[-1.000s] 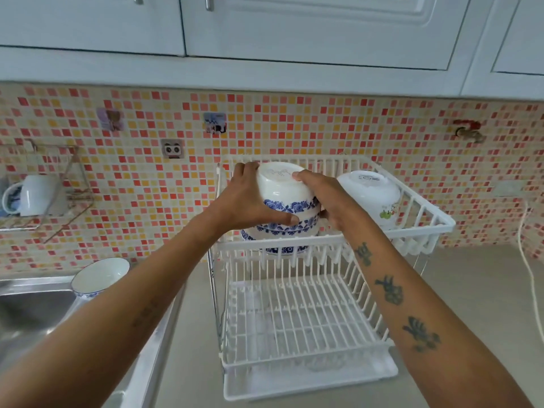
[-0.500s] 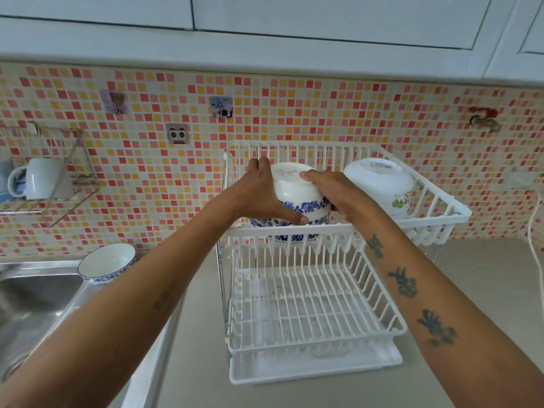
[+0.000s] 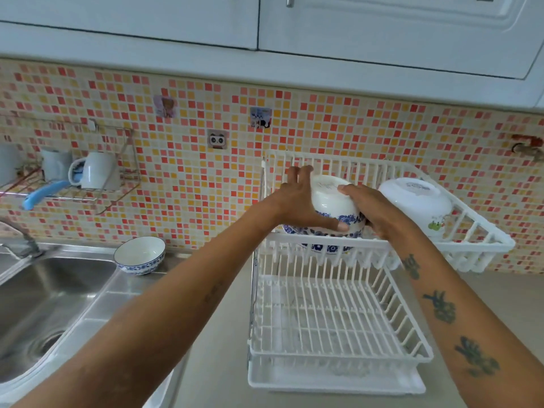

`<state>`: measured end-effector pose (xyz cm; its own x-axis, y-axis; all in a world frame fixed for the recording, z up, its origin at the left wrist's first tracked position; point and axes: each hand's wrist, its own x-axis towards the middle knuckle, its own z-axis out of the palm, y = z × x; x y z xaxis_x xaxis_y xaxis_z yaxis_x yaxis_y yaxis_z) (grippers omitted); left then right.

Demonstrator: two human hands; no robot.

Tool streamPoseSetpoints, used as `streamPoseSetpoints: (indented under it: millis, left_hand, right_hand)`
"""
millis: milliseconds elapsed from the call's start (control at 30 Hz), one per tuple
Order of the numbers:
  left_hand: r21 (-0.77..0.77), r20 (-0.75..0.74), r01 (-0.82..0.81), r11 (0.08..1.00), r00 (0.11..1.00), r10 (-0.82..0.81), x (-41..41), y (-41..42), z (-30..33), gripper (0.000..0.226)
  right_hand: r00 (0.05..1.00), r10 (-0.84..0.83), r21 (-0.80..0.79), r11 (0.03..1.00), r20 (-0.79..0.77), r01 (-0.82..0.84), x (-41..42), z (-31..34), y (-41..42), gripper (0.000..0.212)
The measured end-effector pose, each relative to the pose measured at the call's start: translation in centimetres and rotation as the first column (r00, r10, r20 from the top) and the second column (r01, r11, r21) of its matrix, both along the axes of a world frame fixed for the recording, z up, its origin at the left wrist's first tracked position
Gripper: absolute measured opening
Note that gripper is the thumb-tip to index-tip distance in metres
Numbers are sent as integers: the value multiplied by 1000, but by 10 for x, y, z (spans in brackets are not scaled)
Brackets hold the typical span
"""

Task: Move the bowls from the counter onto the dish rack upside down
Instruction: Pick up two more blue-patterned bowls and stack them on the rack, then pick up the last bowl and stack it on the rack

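A white bowl with a blue floral band (image 3: 332, 201) sits upside down on the upper tier of the white dish rack (image 3: 477, 245), apparently stacked on another blue-patterned bowl. My left hand (image 3: 297, 204) cups its left side, fingers partly spread. My right hand (image 3: 368, 210) holds its right side. A white bowl with a small green print (image 3: 418, 201) lies upside down beside it on the right. One more blue-patterned bowl (image 3: 139, 254) stands upright on the counter by the sink.
A steel sink (image 3: 44, 301) with a faucet (image 3: 20, 237) fills the left. A wall wire shelf (image 3: 117, 189) carries mugs. The rack's lower tier (image 3: 332, 316) holds nothing. A mosaic tiled wall stands behind and cabinets hang overhead.
The bowl has settled lower onto the upper tier. My left fingers have loosened and spread on it. The view has shifted slightly.
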<state>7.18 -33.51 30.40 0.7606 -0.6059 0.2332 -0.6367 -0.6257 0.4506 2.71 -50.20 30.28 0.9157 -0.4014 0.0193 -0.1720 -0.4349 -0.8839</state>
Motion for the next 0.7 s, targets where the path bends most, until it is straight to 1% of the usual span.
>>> streamPoseSetpoints:
  millis: [33,67,100,133,167,200,267,333,400,433,533,600,700]
  left_hand:
    - [-57,-20,14,998,1000,-15,-1,3,2,123]
    - [-160,-57,29,987,998,-38,-2,7,5,112]
    - [-302,-114,28,953,991,-65,-3,11,8,100]
    - [-449,-180,0,894,980,-91,-3,16,12,89]
    - [-567,-232,-43,823,967,-109,-3,23,14,79]
    - [-644,-263,-89,760,958,-111,-1,32,16,71]
    - [-718,-275,-152,680,958,-77,5,56,16,57]
    - [-747,-301,-212,630,953,-37,17,86,10,45]
    - [-736,-361,-280,616,933,-8,33,122,2,33]
    - [-719,-402,-321,616,915,7,41,141,-4,33]
    - [-645,-537,-462,609,841,69,66,202,-25,53]
    - [-593,-604,-534,603,790,105,81,242,-43,58]
    - [-510,-717,-662,549,680,153,100,296,-73,51]
  right_hand:
    - [999,-8,-28,1000,45,9,-1,0,1,44]
    - [994,-25,-80,996,111,34,-2,2,3,43]
    - [980,-47,-141,987,191,74,-5,3,7,43]
    - [957,-68,-186,975,281,124,-7,5,11,42]
    - [923,-88,-196,966,374,171,-11,8,18,39]
    - [884,-105,-179,962,455,206,-13,11,26,35]
    - [819,-111,-127,968,563,219,-13,19,52,28]
    - [782,-64,-90,984,620,152,-8,28,87,17]
    - [748,-4,-44,998,664,45,3,36,130,13]
    - [732,22,-24,1000,681,-7,9,38,151,13]
    - [727,109,24,985,678,-170,29,32,216,15]
    - [764,227,29,952,603,-305,45,20,255,16]
    - [803,441,32,869,401,-493,76,-9,306,19]
